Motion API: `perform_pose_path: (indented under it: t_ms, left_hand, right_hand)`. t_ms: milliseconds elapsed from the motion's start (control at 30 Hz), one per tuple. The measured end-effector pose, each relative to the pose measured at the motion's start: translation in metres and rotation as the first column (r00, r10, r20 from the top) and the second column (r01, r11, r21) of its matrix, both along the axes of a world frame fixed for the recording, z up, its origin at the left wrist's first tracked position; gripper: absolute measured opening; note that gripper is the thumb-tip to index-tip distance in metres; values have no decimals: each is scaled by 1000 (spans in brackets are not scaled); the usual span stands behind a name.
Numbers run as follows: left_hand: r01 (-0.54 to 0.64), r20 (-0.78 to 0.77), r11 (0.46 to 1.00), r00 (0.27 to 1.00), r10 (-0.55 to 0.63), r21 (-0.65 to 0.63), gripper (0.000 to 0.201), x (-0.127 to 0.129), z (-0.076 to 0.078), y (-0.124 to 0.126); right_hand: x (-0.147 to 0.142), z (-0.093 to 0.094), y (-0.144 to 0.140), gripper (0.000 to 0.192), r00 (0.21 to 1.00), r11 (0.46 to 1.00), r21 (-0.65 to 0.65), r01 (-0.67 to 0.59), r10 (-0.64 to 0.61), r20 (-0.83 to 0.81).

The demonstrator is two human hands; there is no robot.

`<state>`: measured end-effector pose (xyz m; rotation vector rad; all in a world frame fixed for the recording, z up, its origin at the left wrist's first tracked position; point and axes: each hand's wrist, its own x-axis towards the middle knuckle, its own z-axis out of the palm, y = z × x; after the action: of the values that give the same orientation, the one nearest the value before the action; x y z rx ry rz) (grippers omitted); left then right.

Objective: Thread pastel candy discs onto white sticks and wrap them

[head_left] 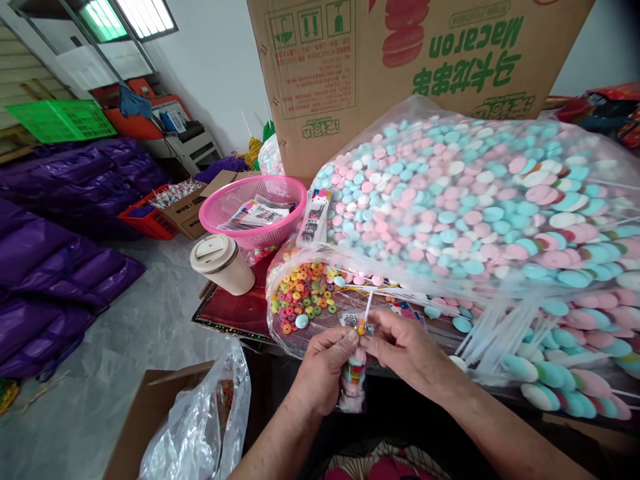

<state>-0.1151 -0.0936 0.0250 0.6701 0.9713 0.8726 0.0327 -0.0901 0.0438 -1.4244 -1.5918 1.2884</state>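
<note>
My left hand is closed around the neck of a wrapped candy skewer, which hangs bag-down with pink, white and coloured pieces inside clear film. Its white stick points up between my hands. At the neck sits a gold twist tie, pinched by the fingers of my right hand; the fingertips partly hide it. Just beyond lie ring candies in an open clear bag, along with loose gold ties and printed labels.
A big clear bag of pink, blue and white candy skewers fills the table's right side, before a cardboard box. To the left are a pink basket and a lidded cup. An open carton with plastic stands below; purple bales line the floor.
</note>
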Motion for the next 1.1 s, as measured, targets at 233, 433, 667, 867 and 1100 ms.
perform_pose_path:
  t_ms: [233, 433, 667, 867, 1100]
  left_hand:
    - [55, 272, 977, 962, 3, -205, 34, 3, 9, 0]
    - [-69, 140, 981, 986, 95, -184, 36, 7, 25, -1]
    - [-25, 82, 994, 996, 34, -109, 36, 11, 29, -3]
    - [22, -128, 964, 992, 12, 264, 36, 10, 22, -8]
    - [97, 59, 977, 992, -109, 189, 29, -1, 18, -3]
  right_hand:
    - [3, 12, -4, 22, 985, 956, 236, -171, 172, 17]
    - [0, -5, -8, 17, 998, 848, 529, 16, -43, 39]
    - [5, -9, -8, 20, 991, 973, 228, 28, 3, -132]
    - [5, -7, -12, 23, 957, 997, 18, 72, -64, -282]
    - [7, 3, -13, 27, 946, 998, -63, 28, -47, -320]
